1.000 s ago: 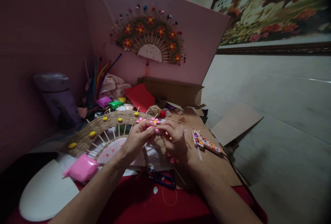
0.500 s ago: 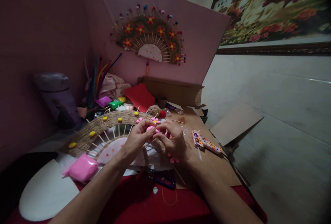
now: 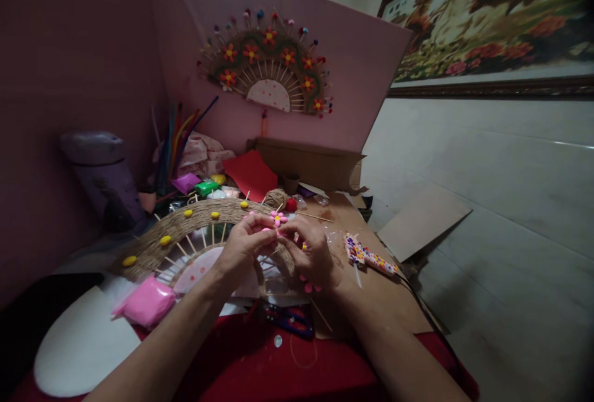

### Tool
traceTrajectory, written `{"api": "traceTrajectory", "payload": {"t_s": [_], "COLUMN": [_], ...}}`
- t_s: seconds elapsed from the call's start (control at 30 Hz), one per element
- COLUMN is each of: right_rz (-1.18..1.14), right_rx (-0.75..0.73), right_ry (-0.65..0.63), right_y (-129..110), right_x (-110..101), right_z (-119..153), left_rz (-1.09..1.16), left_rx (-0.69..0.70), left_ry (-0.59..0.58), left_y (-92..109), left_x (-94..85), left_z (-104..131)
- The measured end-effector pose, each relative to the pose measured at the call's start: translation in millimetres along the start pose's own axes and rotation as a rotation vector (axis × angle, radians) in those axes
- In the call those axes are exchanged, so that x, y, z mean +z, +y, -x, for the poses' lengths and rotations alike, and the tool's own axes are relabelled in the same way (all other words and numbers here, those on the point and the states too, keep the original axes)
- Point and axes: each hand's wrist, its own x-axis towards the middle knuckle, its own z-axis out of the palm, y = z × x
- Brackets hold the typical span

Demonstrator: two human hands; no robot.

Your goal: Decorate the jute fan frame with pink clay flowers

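Over the fan-shaped twine-wrapped frame, my two hands meet with their fingertips almost touching. My left hand is closed in a pinch on a lump of pink modelling clay, mostly covered by fingers. My right hand pinches at the same clay from the other side; its fingertips partly hide what they grip. Just beyond the fingers, a pink flower with a yellow centre sits on the frame. Yellow clay dots run along the frame's left part. More pink petals show below my right hand.
A pink clay packet lies left of my forearm. Dark-handled scissors rest on the red cloth. A flower-patterned glue gun with a cord lies on cardboard at right. A finished fan stands behind.
My fingers have shifted slightly around the pink clay, and less of the lump shows now. The pink flower behind them is more visible. Everything else has stayed in place.
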Motion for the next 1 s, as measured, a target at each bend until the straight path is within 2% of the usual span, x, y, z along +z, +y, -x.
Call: {"api": "traceTrajectory", "payload": {"t_s": [0.33, 0.57, 0.8, 0.9, 1.0], "right_rz": [0.013, 0.006, -0.005, -0.028, -0.193], "right_rx": [-0.073, -0.102, -0.138, -0.086, 0.133], "right_ry": [-0.017, -0.086, -0.085, -0.089, -0.062], "right_y": [4.2, 5.6, 10.4, 6.7, 1.1], "right_x": [0.7, -1.6, 1.0, 0.3, -2.9], "right_z": [0.0, -0.6, 0.9, 0.5, -1.2], "left_rz": [-0.031, -0.099, -0.13, -0.128, -0.061], "left_rx": [-0.008, -0.005, 0.014, 0.006, -0.008], "left_ry": [-0.013, 0.029, 0.05, 0.068, 0.084], "left_y": [-4.1, -2.7, -5.1, -5.6, -1.5], "left_x": [-1.2, -0.9, -0.3, 0.9, 1.6], "left_z": [-3.1, -3.0, -4.9, -4.5, -4.0]}}
